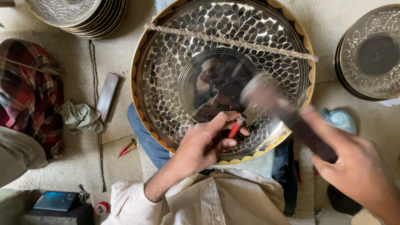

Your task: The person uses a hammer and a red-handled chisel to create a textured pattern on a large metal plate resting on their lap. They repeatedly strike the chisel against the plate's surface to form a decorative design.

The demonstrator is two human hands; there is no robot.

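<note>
The large engraved metal plate (225,79) (stiff, probably slippery, best gripped at its scalloped rim) rests on the person's lap, where the left hand (204,143) pinches a red-handled chisel (234,128) against its lower face and the right hand (354,166) is closed around a motion-blurred hammer (275,108).

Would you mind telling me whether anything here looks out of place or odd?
Little stands out. A twisted cord lies slantwise across the engraved tray, and two red-handled tools lie loose on the mat. The hammer is motion-blurred.
</note>
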